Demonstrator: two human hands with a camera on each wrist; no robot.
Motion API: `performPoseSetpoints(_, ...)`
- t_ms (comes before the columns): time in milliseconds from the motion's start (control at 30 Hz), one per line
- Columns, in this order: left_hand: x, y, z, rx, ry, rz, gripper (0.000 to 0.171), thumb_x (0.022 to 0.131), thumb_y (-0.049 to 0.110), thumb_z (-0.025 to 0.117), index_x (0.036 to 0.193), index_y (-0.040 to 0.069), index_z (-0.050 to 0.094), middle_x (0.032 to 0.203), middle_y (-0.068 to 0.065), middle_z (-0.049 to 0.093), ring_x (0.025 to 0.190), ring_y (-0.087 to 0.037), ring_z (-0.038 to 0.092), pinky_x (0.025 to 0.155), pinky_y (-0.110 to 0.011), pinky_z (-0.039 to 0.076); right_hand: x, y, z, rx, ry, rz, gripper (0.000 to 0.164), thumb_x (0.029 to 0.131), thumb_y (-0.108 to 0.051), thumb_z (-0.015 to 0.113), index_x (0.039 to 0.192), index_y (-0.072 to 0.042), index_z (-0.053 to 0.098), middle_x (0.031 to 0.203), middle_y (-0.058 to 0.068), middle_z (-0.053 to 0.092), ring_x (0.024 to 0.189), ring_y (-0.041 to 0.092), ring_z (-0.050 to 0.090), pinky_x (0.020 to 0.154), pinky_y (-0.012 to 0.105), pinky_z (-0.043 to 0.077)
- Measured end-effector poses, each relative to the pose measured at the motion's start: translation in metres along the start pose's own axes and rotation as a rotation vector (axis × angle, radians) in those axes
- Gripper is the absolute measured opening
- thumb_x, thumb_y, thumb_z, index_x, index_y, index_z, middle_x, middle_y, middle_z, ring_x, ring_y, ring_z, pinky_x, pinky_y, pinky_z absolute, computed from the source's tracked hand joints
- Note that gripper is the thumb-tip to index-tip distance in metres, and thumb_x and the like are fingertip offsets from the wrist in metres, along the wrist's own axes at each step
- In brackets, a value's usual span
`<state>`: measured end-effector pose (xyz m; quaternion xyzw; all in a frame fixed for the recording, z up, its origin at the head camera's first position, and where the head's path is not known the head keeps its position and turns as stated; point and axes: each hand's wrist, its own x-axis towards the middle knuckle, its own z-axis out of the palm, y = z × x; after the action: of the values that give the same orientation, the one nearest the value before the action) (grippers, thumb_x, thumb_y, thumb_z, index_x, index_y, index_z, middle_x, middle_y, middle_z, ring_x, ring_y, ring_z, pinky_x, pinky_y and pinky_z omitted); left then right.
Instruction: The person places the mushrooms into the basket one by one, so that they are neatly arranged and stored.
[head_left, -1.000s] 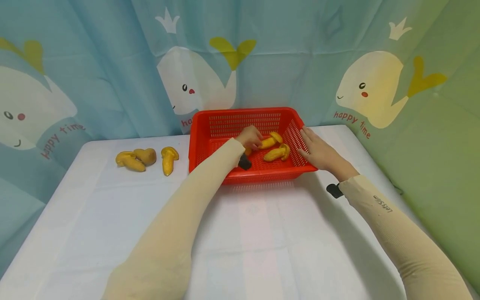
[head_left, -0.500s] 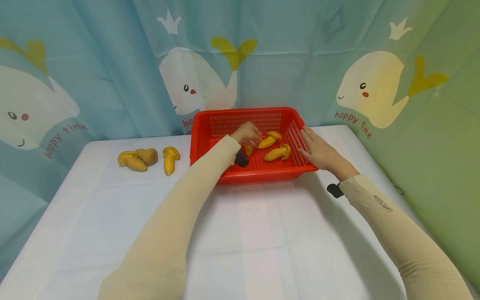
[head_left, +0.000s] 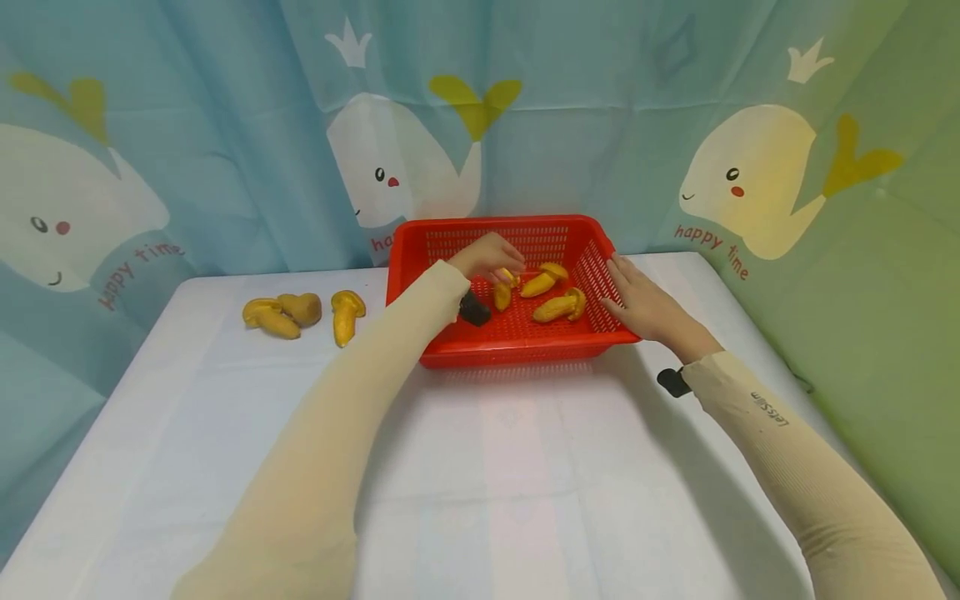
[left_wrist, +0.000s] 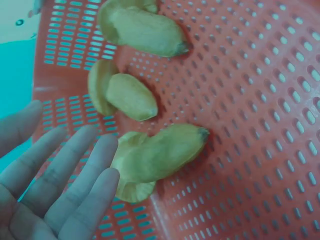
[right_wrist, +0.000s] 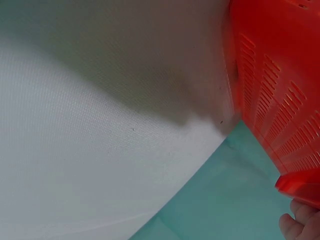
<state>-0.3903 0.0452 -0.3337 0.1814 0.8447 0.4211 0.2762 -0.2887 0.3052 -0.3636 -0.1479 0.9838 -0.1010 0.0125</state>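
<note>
Mushrooms in the red basket (head_left: 517, 351): three yellow ones lie on the bottom: the left mushroom (head_left: 502, 297), the back mushroom (head_left: 543, 282) and the front mushroom (head_left: 557, 307).
Mushrooms on the white table (head_left: 465, 467): the mushroom by the basket (head_left: 345, 317) lies alone. The far mushroom (head_left: 274, 322) is close to a brown lump (head_left: 303, 309). I can't tell if the lump is a mushroom too.
Left hand (head_left: 489, 257): over the basket, nearest the left mushroom. Its fingers are apart and loosely bent, with nothing in them. I can't tell if one touches the cap.
Right hand (head_left: 643, 307): by the basket's right side, fingers straight and close together, thumb out. It rests at the rim and isn't wrapped around it.
How they feel: probably light and firm, maybe a bit smooth. The cap edge could chip or bend if squeezed.
Where to hold: around the fat stem, thumb on one side and fingers on the other.
</note>
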Motion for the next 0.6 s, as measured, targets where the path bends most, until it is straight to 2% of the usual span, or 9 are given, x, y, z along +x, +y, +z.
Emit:
performPoseSetpoints(267,-0.009,-0.002,-0.015,-0.127,-0.078,0.001,0.046,0.094,0.017,0.056,0.136,0.002,0.047,0.133,-0.017,0.055,0.119,-0.034,0.055,0.104,-0.041,0.045,-0.001,-0.001,-0.001,0.007,-0.001,0.004,0.07,0.096,-0.024,0.044,0.147,0.008,0.01,0.155,0.027,0.006,0.144,0.041,0.008,0.117,0.054,0.013)
performPoseSetpoints(600,-0.03,-0.011,-0.033,-0.268,-0.077,0.104,0.046,0.095,0.015,0.054,0.138,0.001,0.044,0.137,-0.018,0.051,0.126,-0.035,0.049,0.109,-0.044,0.038,-0.001,-0.003,-0.002,0.013,-0.009,0.006,0.07,0.096,-0.024,0.045,0.147,0.008,0.009,0.155,0.027,0.005,0.144,0.042,0.007,0.117,0.055,0.013)
